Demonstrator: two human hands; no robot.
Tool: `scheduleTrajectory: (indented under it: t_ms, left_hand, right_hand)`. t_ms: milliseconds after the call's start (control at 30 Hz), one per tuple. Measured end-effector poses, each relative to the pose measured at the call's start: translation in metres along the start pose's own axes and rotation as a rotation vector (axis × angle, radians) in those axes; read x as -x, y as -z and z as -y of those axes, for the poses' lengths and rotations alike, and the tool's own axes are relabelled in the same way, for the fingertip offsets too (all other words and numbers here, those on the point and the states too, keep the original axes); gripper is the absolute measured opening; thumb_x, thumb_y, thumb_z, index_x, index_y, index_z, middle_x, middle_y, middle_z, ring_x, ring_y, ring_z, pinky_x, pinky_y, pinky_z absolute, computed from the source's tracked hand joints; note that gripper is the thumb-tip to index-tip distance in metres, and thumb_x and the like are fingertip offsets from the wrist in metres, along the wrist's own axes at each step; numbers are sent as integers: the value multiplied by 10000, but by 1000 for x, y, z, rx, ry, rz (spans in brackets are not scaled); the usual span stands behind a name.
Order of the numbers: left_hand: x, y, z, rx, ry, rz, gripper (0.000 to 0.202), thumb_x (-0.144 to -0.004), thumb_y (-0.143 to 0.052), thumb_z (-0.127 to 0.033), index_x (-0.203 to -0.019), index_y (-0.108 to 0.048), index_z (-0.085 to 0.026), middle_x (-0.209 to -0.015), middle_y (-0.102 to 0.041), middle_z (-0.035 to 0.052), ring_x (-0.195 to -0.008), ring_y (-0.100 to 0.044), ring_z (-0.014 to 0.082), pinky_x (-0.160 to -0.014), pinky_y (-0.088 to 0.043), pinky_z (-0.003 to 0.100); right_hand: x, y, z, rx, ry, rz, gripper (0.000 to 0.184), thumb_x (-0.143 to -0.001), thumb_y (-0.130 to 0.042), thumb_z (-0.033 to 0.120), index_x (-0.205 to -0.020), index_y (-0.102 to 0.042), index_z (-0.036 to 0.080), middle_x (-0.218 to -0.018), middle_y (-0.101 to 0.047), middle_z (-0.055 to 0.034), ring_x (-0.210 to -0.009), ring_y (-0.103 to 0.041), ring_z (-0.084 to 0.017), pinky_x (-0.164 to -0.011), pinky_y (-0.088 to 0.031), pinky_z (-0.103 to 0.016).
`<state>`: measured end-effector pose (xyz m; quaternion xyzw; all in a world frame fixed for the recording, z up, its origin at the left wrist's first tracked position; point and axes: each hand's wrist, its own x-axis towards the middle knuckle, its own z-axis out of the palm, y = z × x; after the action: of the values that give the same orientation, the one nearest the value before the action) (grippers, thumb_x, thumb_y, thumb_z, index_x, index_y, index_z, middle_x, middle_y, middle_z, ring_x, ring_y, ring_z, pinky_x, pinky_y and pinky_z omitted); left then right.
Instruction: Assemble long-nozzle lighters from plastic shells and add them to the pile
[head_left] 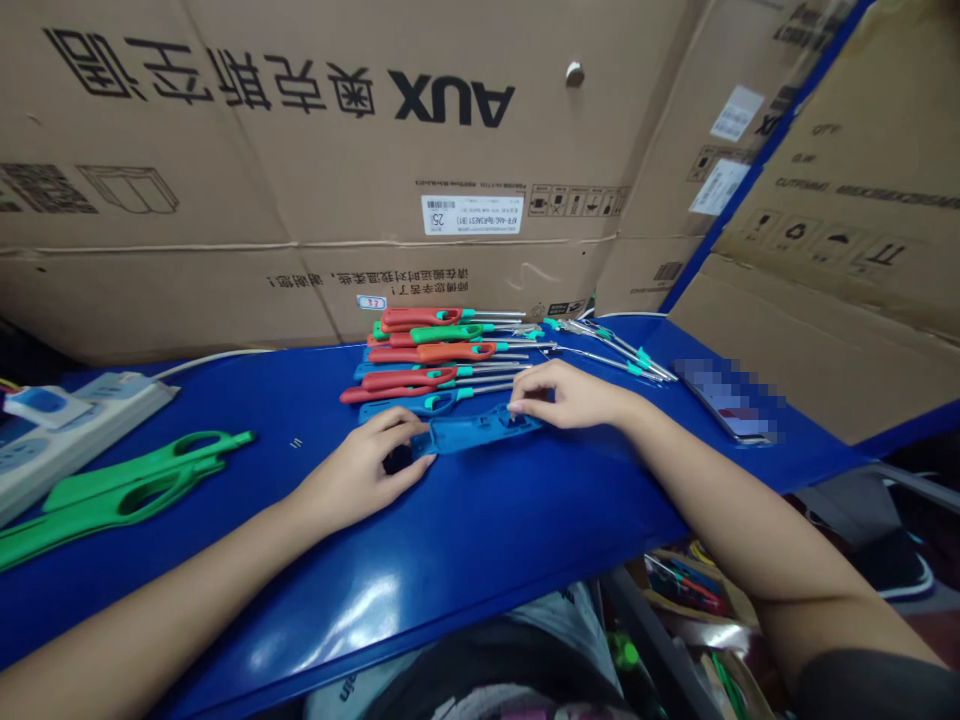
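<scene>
A blue plastic lighter shell (480,432) lies flat on the blue table (480,520). My left hand (367,470) pinches its left end, fingers closed round a small black part there. My right hand (570,395) rests on the shell's right end, fingertips pressed down on it. Just behind the hands lies a pile of long-nosed lighters (431,360) with red, green and blue handles and metal tubes pointing right.
Green lighter shells (120,490) lie at the left beside a white power strip (67,430). Several metal tubes with teal ends (615,350) and a phone (731,400) lie at the right. Cardboard boxes (315,150) wall the back; the table edge is near me.
</scene>
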<state>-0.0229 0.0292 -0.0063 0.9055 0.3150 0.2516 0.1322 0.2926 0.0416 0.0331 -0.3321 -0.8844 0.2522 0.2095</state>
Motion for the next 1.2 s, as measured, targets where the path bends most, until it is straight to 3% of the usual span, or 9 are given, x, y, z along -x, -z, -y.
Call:
scheduleTrajectory:
  t_ms: [133, 500, 700, 867, 1033, 1133, 1200]
  left_hand:
    - [0, 0, 1, 34, 18, 18, 308, -951, -540, -334, -1178, -689, -187, -1129, -651, 89, -914, -656, 192, -850, -580, 327]
    - [3, -2, 5, 26, 12, -27, 327, -961, -586, -376, -1193, -687, -169, -1119, -651, 86, -822, -654, 160, -781, -591, 309]
    - [2, 12, 12, -116, -107, 47, 343, -984, -563, -390, -1213, -666, -157, -1158, -650, 109, -1071, -648, 228, -940, -552, 356]
    - [2, 17, -5, -191, -162, 52, 235, -1015, -496, -299, -1105, -686, -193, -1107, -676, 83, -1049, -628, 221, -938, -527, 375]
    - [5, 6, -21, -104, -156, 122, 281, -958, -603, -406, -1143, -645, -199, -1188, -653, 102, -1113, -608, 250, -963, -527, 394]
    - [6, 1, -18, -29, -135, 150, 251, -968, -592, -385, -1128, -639, -196, -1193, -644, 102, -1135, -606, 235, -986, -527, 376]
    - [7, 0, -14, 0, -119, 150, 231, -975, -581, -370, -1121, -642, -201, -1177, -646, 96, -1130, -610, 226, -994, -527, 370]
  right_hand:
    - [0, -10, 0, -32, -7, 140, 206, -914, -620, 275, -785, -691, 131, -702, -633, -18, -620, -541, -108, -587, -420, -237]
    - [-3, -19, -5, 43, -1, 142, 217, -875, -658, 263, -690, -629, 152, -648, -571, 12, -596, -519, -99, -588, -395, -231]
    - [-5, -24, 0, 101, 32, 134, 237, -883, -649, 258, -672, -596, 162, -641, -558, 16, -605, -506, -100, -597, -370, -227]
    - [-7, -29, 4, 139, 58, 124, 283, -925, -623, 315, -686, -584, 169, -672, -571, 9, -621, -518, -105, -602, -362, -229]
    - [-7, -25, 3, 289, 13, -56, 313, -966, -569, 383, -738, -623, 175, -749, -638, -15, -675, -556, -126, -639, -383, -245]
    - [-2, -4, -6, 475, -162, -272, 218, -955, -554, 344, -863, -673, 185, -909, -698, -52, -831, -622, -180, -705, -413, -271]
    - [4, 17, -15, 569, -361, -410, 200, -948, -541, 323, -893, -678, 189, -1002, -704, -74, -925, -636, -210, -744, -429, -286]
